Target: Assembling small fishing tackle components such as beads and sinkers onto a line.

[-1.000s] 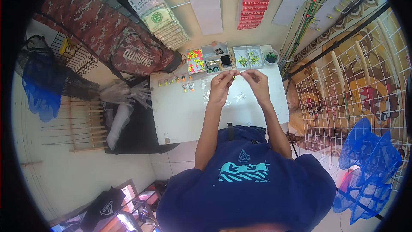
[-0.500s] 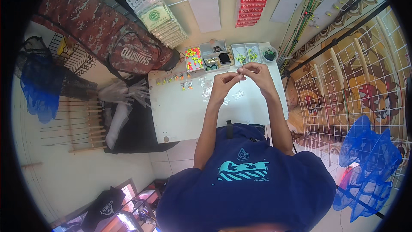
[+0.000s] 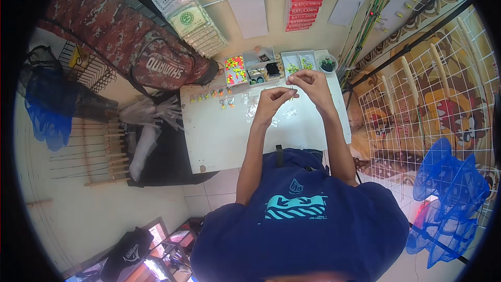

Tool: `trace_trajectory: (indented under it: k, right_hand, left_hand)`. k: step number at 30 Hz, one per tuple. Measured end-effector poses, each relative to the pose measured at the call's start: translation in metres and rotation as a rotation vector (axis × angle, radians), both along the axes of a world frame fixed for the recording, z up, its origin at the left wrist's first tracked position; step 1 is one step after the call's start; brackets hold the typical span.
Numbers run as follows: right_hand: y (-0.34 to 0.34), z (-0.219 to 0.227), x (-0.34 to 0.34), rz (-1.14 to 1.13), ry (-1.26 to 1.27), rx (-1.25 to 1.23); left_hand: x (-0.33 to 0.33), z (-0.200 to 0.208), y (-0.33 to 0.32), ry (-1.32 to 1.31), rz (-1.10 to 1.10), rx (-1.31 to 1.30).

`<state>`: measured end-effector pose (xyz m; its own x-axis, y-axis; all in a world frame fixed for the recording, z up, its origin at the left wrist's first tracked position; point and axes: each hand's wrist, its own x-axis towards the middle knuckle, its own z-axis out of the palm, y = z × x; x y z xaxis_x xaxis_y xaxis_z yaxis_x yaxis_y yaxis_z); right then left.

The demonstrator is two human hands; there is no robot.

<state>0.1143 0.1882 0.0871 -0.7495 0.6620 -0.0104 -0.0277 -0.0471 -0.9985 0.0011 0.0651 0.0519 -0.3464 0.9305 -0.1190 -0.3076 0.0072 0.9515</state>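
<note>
Over the white table [image 3: 229, 141] both of my hands are raised close together. My left hand [image 3: 271, 103] pinches something thin and small between thumb and fingertips, too fine to name. My right hand [image 3: 312, 86], a little higher and to the right, is also closed in a pinch; a thin strand seems to run between the two. Beneath and beside them lie small clear plastic bags [image 3: 284, 116]. Left of these, several small bright-coloured pieces with hooks [image 3: 228, 103] rest in short rows.
Along the table's back stand a box of red and yellow beads [image 3: 236, 71], a grey compartment box [image 3: 259, 58], a white tray with green pieces [image 3: 299, 54] and a round tub [image 3: 327, 64]. A camouflage bag [image 3: 151, 52] leans at left. Blue nets [image 3: 449, 193] hang at right.
My fingertips, together before, have drawn slightly apart. The right hand has risen a little above the left, and the left has barely moved.
</note>
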Motion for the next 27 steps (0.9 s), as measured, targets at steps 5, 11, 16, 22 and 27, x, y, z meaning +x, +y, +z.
trace_trajectory:
  k: [5,11,16,22,27]
  right_hand:
    - [-0.003,0.005,0.001,0.001,0.032,0.006]
    - [-0.004,0.017,0.001,0.003,-0.059,0.349]
    - [-0.005,0.022,-0.002,-0.044,-0.020,0.550]
    - [-0.003,0.025,-0.003,-0.102,-0.059,0.349]
    - [-0.004,0.021,-0.001,-0.112,-0.035,0.319]
  left_hand:
    - [-0.005,-0.004,0.001,-0.028,0.020,0.069]
    - [-0.016,0.011,0.003,0.487,0.166,0.072]
    - [-0.019,0.016,0.010,0.536,0.217,0.236]
    - [-0.016,0.016,0.006,0.275,0.110,0.156]
    - [-0.002,0.014,0.005,0.077,0.253,0.170]
